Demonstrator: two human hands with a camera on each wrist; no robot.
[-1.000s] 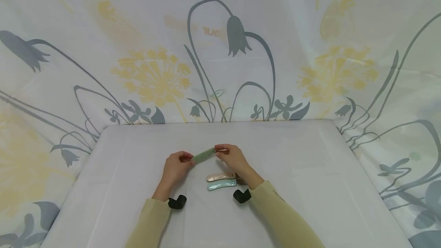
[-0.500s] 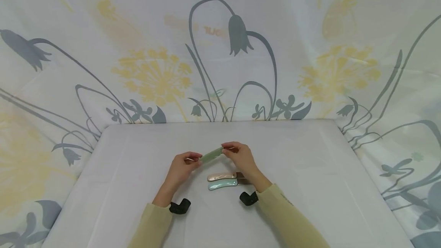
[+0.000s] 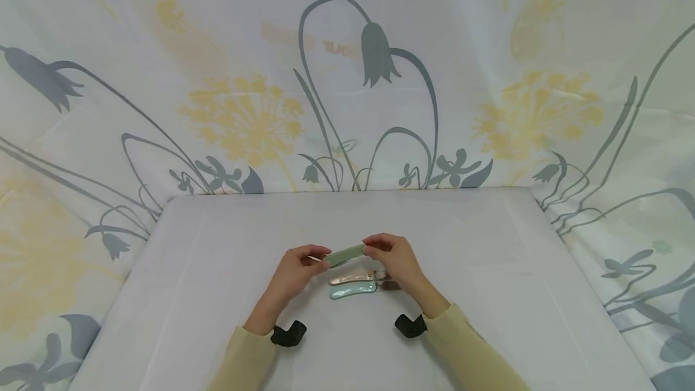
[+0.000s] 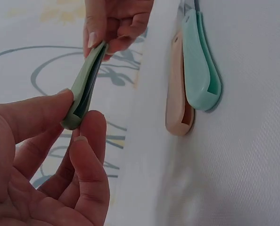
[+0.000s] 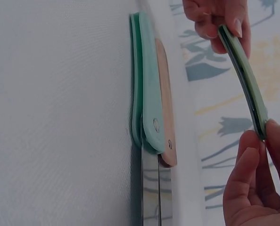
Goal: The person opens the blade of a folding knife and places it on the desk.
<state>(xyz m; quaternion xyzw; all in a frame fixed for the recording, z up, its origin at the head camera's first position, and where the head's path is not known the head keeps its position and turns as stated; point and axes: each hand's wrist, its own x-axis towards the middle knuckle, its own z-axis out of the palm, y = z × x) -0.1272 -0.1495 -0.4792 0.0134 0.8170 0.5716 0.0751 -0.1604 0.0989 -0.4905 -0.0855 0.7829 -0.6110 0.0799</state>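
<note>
In the head view a green folding knife, folded, is held level above the table between both hands. My left hand pinches its left end between thumb and fingers. The thumb and fingers of my right hand pinch the other end. The left wrist view shows a dark slot along the edge of the green knife. Below it, side by side on the table, lie a beige-pink folding knife and a turquoise folding knife, both unfolded. Their blades point right, partly behind my right hand in the head view.
A white cover lies on the table. Behind and at the sides hangs a white curtain printed with grey and yellow flowers. Black wrist-worn devices sit at both sleeve cuffs.
Both hands have shifted to the right, then slightly nearer the body, carrying the green folding knife along. The two knives on the table stay put; more of their blades shows now.
</note>
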